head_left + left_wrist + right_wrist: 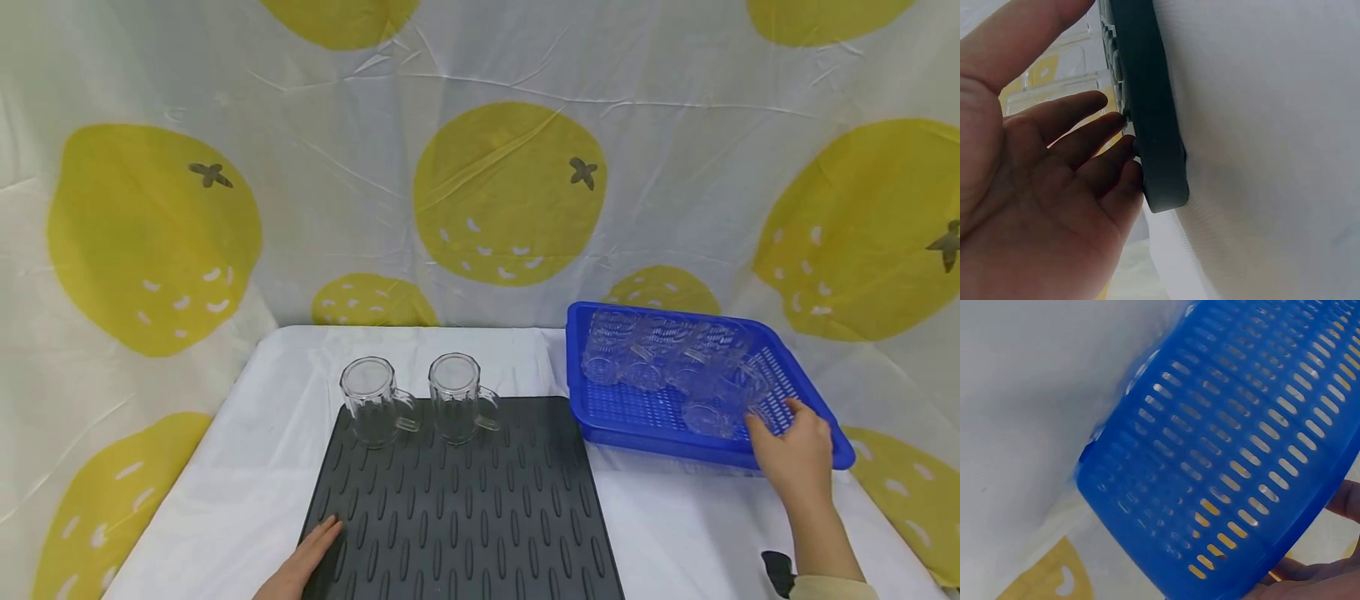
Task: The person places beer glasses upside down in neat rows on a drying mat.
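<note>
A dark grey ridged mat (465,500) lies on the white-covered table. My left hand (302,560) is at its left edge; in the left wrist view the relaxed fingertips (1124,150) touch the side of the mat. Two clear glass mugs, a left mug (372,404) and a right mug (454,400), stand upside down at the mat's far edge, handles to the right. My right hand (798,450) reaches over the front right rim of a blue basket (637,437), thumb and forefinger apart beside a glass mug (708,417) lying there. The basket wall hides part of this hand in the right wrist view.
Several more clear glass mugs (641,358) lie close together in the back of the basket. A white curtain (510,192) with yellow lemons hangs behind the table. A small black object (777,572) shows beside the right sleeve.
</note>
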`<state>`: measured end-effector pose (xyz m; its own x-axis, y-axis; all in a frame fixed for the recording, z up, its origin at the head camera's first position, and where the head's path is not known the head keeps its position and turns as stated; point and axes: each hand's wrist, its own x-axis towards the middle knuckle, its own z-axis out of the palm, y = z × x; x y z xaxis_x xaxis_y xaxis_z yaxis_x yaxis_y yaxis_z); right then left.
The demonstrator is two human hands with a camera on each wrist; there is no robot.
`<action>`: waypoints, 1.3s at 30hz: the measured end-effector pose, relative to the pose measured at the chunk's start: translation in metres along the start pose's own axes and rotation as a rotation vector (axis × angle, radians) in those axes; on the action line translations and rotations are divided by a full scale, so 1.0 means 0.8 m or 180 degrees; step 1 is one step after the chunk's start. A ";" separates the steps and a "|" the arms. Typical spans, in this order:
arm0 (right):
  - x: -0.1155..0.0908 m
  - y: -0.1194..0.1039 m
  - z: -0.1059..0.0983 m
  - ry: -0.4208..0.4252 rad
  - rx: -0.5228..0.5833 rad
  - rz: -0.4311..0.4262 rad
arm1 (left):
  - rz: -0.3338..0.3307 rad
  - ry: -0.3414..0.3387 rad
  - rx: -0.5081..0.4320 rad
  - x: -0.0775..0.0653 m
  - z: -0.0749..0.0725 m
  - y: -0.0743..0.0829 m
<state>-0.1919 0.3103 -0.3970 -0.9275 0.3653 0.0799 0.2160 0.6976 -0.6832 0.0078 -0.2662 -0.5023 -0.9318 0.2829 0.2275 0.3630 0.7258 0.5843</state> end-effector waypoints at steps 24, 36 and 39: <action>0.035 0.005 -0.004 -0.0761 -0.0849 -0.0447 | 0.0009 -0.0028 -0.0037 -0.001 0.000 -0.002; 0.032 0.003 0.000 -0.0768 -0.0898 -0.0339 | 0.0109 0.0043 0.0070 0.001 0.000 -0.003; 0.030 0.004 0.000 -0.0759 -0.0858 -0.0302 | 0.0117 0.0065 0.0091 0.002 0.000 -0.004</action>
<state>-0.2139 0.3210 -0.3970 -0.9854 0.1596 -0.0596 0.1689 0.8704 -0.4625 0.0056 -0.2678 -0.5039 -0.9175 0.2970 0.2645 0.3966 0.7328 0.5529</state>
